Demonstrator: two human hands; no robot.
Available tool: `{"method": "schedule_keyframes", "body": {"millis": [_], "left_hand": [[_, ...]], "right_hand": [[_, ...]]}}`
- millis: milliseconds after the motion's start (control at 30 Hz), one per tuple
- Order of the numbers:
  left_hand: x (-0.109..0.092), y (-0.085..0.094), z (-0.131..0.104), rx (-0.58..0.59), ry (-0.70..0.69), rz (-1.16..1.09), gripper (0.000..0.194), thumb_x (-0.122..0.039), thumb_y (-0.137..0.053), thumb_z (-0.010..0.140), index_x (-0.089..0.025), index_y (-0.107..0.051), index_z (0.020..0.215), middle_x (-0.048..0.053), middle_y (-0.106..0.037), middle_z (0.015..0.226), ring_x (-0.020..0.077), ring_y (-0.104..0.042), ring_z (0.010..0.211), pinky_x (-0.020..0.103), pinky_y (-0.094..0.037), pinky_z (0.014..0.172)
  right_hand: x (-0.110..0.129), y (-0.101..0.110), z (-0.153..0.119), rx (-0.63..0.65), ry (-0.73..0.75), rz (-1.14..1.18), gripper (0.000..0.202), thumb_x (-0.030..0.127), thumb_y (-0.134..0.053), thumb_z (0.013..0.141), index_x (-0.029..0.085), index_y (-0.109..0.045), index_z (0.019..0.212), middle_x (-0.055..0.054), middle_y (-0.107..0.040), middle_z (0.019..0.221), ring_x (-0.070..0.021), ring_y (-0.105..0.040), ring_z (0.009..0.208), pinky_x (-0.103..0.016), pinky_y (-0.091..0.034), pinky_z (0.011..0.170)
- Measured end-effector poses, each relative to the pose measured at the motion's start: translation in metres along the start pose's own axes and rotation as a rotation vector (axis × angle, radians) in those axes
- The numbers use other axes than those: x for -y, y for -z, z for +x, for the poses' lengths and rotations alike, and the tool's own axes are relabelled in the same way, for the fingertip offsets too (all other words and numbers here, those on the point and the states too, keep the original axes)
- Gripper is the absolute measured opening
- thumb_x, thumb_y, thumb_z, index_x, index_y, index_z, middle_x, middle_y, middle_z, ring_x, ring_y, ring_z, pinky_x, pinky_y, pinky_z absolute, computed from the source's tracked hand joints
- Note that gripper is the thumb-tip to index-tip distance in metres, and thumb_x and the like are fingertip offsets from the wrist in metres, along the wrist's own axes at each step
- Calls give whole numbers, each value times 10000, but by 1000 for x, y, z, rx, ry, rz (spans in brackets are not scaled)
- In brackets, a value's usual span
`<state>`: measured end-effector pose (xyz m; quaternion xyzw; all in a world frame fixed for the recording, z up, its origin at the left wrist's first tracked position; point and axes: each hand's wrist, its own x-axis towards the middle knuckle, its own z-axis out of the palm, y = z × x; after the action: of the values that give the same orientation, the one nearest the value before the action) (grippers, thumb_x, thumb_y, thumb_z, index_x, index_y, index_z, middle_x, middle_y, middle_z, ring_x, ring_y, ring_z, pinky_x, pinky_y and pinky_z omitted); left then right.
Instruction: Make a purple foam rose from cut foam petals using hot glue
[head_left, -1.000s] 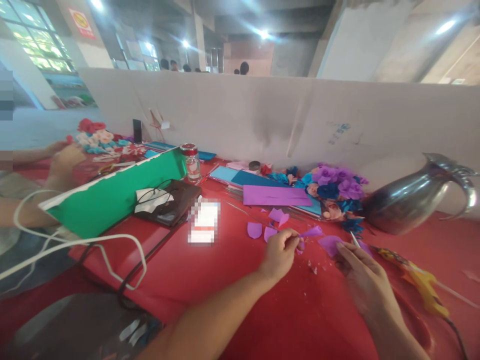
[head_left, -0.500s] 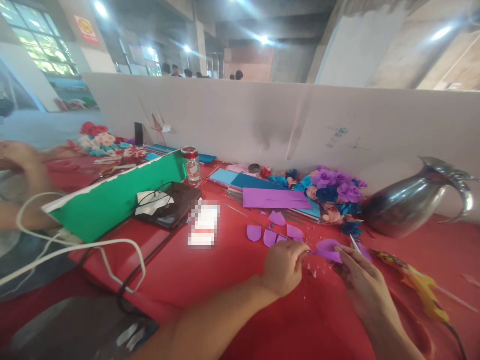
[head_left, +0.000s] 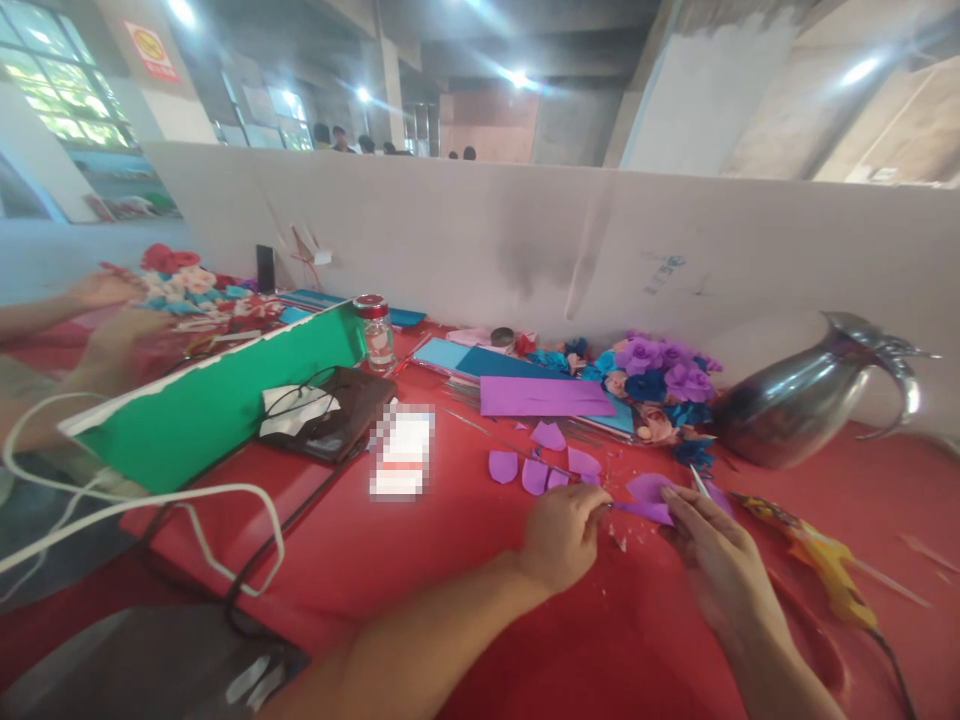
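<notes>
Left hand: closed, pinching near end of purple petal.
Right hand: fingers closed on petal's right edge.
Petal: between hands, low over red table.
Loose petals: just beyond.
Jug: far right.

Pixelated card, content unreadable

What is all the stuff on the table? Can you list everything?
purple petal piece: one, purple, held between both hands
cut petals: several, purple, loose beyond the hands
paper sheets: a stack, purple and blue, middle
paper flowers: a bunch, purple and blue, by the wall
jug: one, silver, right
glue gun: one, yellow, right
jar: one, clear, red lid
green board: one, left
table: one, red
left hand: pinching the petal piece
right hand: pinching the petal piece
</notes>
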<state>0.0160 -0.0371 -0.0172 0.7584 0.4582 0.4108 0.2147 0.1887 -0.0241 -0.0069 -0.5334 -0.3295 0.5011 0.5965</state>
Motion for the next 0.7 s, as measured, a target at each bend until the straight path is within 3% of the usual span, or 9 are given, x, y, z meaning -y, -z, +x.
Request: {"method": "schedule_keyframes", "body": {"millis": [333, 533, 700], "left_hand": [[-1, -1, 0, -28, 151, -236, 186, -153, -433, 854, -174, -608, 791, 22, -601, 699, 144, -504, 634, 261, -341, 600], [-2, 1, 9, -61, 344, -541, 157, -239, -503, 804, -169, -612, 715, 7, -561, 672, 149, -481, 664, 277, -351, 653], [3, 3, 16, -46, 527, -840, 154, -306, -617, 743, -164, -611, 683, -40, -489, 595, 89, -330, 534, 233, -284, 549]], "right_hand": [[1, -1, -1, -8, -11, 34, 392, 390, -876, 453, 170, -702, 727, 5, -647, 664, -80, -576, 555, -135, -461, 485], [2, -4, -1, 29, 21, 25, 315, 396, -824, 573, 182, -719, 780, -30, -696, 736, -112, -612, 630, -175, -463, 533], [6, -12, -2, 53, 45, 45, 322, 432, -807, 567, 171, -688, 713, -16, -675, 674, -117, -602, 612, -204, -451, 541]]}}
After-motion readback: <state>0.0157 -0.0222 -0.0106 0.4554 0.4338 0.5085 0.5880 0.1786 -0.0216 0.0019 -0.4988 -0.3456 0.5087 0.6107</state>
